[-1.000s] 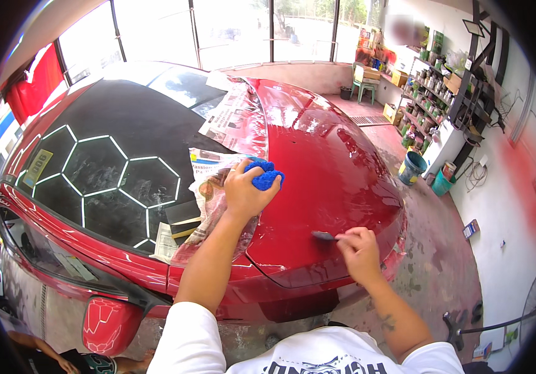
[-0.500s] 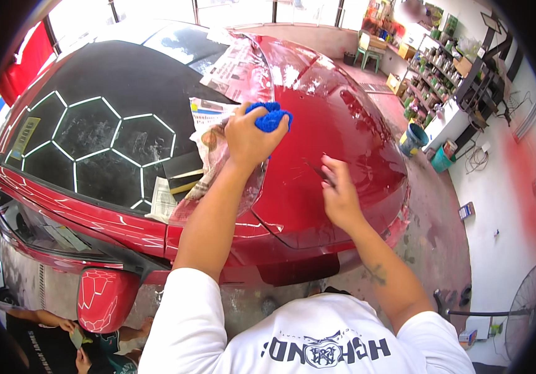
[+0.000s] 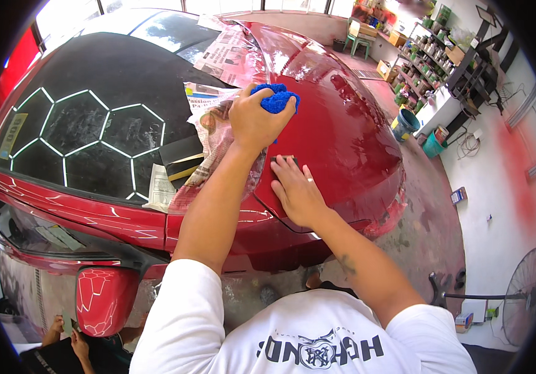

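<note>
My left hand (image 3: 254,119) grips a blue cloth (image 3: 275,99) and rests on the red car body panel (image 3: 342,131), beside taped newspaper masking (image 3: 215,134). My right hand (image 3: 297,190) lies flat on the same panel just below it, fingers pressing a small dark sanding pad (image 3: 283,160) against the wet red paint. The black hood with white hexagon lines (image 3: 87,124) lies to the left of both hands.
A red side mirror (image 3: 103,299) sticks out at lower left, where another person's hands (image 3: 68,333) show. Shelves of cans (image 3: 433,56), a blue bucket (image 3: 405,123) and a teal bucket (image 3: 433,144) stand at right. A floor fan (image 3: 529,299) is at lower right.
My right hand has slid left and up across the panel to lie just under my left hand. The left hand with the cloth stayed about where it was. My head leaned closer.
</note>
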Tool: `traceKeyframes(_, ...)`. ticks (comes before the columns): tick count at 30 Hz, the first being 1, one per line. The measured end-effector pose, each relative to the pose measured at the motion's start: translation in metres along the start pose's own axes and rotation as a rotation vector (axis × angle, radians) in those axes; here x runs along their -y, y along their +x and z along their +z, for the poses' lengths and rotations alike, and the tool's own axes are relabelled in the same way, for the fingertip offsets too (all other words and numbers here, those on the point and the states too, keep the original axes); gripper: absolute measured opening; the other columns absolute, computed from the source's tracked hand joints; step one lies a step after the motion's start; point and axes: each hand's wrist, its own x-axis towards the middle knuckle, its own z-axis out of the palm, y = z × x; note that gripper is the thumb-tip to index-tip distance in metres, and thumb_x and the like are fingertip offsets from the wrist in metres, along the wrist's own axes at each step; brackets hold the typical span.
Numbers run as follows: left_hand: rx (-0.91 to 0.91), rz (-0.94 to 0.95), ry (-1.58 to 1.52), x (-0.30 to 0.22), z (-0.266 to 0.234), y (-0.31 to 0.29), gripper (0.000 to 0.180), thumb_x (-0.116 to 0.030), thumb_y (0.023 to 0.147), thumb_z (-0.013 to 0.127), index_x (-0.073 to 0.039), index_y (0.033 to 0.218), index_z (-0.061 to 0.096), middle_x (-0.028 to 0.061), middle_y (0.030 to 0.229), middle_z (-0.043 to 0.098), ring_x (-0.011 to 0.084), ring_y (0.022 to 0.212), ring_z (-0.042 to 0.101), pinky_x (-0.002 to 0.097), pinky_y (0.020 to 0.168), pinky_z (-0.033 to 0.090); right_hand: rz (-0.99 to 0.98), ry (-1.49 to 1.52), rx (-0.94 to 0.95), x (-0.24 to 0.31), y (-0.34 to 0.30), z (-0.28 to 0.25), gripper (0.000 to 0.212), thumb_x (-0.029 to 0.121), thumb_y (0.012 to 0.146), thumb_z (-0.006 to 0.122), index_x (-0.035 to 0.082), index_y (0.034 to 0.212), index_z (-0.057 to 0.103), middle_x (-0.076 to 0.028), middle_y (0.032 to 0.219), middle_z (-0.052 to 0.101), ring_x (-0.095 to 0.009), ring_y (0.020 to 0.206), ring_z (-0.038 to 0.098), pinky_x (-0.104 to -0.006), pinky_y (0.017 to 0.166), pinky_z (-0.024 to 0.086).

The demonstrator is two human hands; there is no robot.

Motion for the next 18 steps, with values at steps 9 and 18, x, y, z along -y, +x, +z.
traceKeyframes(9, -0.061, 0.045, 0.005, 0.006, 0.006, -0.006, 0.045, -0.048, 0.076, 0.092, -0.007, 0.092, 0.085, 0.0173, 0.106, 0.077, 0.0402, 0.097, 0.076, 0.0503, 0.088, 0.061, 0.058, -0.092, -0.086, 0.025, -0.002, 0.021, 0.057, 0.033, 0.117, 0.048, -0.001, 0.162, 0.045, -0.023, 0.174, 0.039, -0.045, 0.164, 0.032, -0.0646, 0.132, 0.026)
traceKeyframes(18, -0.066, -0.017, -0.028, 0.007, -0.006, -0.004, 0.045, -0.048, 0.078, 0.091, -0.005, 0.092, 0.085, 0.0186, 0.107, 0.077, 0.0393, 0.096, 0.075, 0.0511, 0.087, 0.06, 0.038, -0.074, -0.051, 0.042, -0.029, 0.033, 0.059, 0.034, 0.116, 0.05, -0.001, 0.162, 0.044, -0.023, 0.176, 0.037, -0.045, 0.165, 0.031, -0.0668, 0.131, 0.025)
